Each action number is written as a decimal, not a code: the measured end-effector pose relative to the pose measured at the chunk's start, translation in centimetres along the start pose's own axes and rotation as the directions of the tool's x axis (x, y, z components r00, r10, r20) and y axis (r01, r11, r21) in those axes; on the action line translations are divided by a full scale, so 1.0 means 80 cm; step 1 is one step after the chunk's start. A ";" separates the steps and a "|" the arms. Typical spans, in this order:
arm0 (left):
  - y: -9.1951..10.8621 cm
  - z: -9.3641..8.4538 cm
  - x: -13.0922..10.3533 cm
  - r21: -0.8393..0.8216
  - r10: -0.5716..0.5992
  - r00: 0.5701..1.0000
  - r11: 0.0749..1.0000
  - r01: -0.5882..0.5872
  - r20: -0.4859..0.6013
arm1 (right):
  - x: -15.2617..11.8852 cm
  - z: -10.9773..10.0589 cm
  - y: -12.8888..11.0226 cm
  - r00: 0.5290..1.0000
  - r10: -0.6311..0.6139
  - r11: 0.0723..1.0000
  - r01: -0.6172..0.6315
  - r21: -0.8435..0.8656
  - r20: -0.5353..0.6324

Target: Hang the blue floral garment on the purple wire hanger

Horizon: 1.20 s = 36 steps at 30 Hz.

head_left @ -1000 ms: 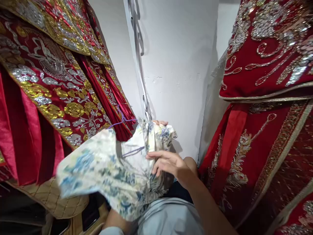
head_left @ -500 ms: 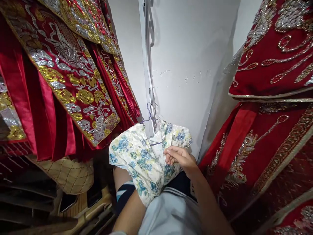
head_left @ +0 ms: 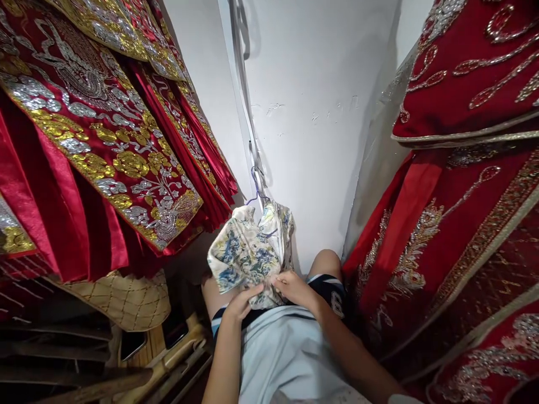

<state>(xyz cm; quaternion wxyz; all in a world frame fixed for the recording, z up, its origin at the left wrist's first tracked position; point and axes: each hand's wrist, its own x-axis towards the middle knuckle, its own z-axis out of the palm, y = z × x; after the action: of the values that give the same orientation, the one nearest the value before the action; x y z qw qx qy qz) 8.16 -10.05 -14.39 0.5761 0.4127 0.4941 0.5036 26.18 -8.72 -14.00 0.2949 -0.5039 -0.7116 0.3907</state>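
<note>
A short-sleeved blouse (head_left: 240,252), cream with blue and yellow flowers, hangs on a thin purple hanger (head_left: 254,189) low in front of me, with its neck open. My left hand (head_left: 245,300) grips the blouse's lower front, thumb on top and the other fingers partly hidden by cloth. Close beside it, my right hand (head_left: 292,287) pinches the edge of the front opening between thumb and fingertips. Whether a button or other small fastening lies between the fingers is too small to tell.
Red gowns with gold and silver embroidery (head_left: 130,163) hang at the left. More red beaded gowns (head_left: 455,235) fill the right side. A pale wall (head_left: 311,73) with a metal rail (head_left: 238,73) stands ahead. Wooden furniture (head_left: 185,348) and a tan quilted cloth (head_left: 130,303) are low left.
My left hand has come out from under the blouse and now grips its lower front. My right hand has moved down to the front edge. The blouse is drawn in narrower.
</note>
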 end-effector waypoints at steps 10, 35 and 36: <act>-0.005 0.024 0.017 -0.249 -0.003 0.996 0.968 -0.019 -0.087 | 0.002 0.004 0.018 0.988 -0.024 0.995 0.039 0.095 -0.152; -0.051 0.033 0.027 0.506 0.703 0.702 0.648 -0.570 -0.110 | 0.014 -0.009 -0.006 0.980 -0.111 0.993 0.102 -0.060 -0.165; -0.053 0.038 0.030 0.478 0.651 0.759 0.670 -0.568 -0.010 | 0.015 -0.009 -0.008 0.983 -0.112 0.991 0.100 -0.089 -0.148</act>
<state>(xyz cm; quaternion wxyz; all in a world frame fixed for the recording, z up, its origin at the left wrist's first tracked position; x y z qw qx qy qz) 11.92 -8.29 -18.39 0.2160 0.6278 0.4785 0.5747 26.06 -7.49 -13.05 0.3481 -0.5055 -0.7281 0.3053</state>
